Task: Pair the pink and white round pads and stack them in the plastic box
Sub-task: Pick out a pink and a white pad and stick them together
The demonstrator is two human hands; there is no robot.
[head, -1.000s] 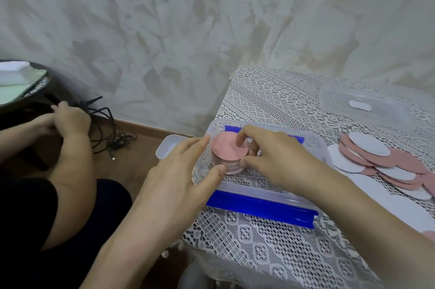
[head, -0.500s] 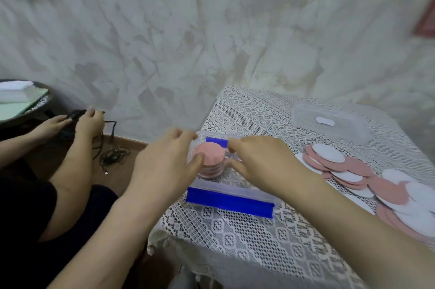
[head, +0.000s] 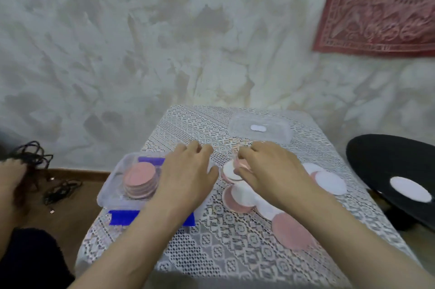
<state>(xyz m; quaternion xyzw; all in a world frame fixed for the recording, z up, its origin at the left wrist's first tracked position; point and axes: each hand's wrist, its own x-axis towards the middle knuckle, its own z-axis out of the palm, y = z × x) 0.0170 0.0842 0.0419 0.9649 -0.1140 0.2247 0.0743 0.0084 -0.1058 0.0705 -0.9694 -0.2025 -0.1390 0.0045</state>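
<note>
A clear plastic box (head: 106,191) with blue clips stands at the table's left edge and holds a stack of pads (head: 141,179) with a pink one on top. My left hand (head: 188,176) hovers over the box's right end, fingers relaxed, holding nothing. To its right, my right hand (head: 270,171) pinches a pink pad (head: 243,163) lifted off the loose pile. A white pad (head: 228,172) lies just under it. More loose pads are spread about: a white one (head: 329,181) at the right and a large pink one (head: 292,232) near me.
The box's clear lid (head: 259,128) lies at the back of the lace-covered table (head: 211,241). A black round surface (head: 386,161) with a white disc (head: 410,189) sits right of the table. Another person's hand (head: 9,178) and black cables (head: 35,154) are at the left, by the floor.
Both hands have left the stack in the box and moved right to the loose pads. My right hand now pinches a pink pad. The view has lifted and swung right.
</note>
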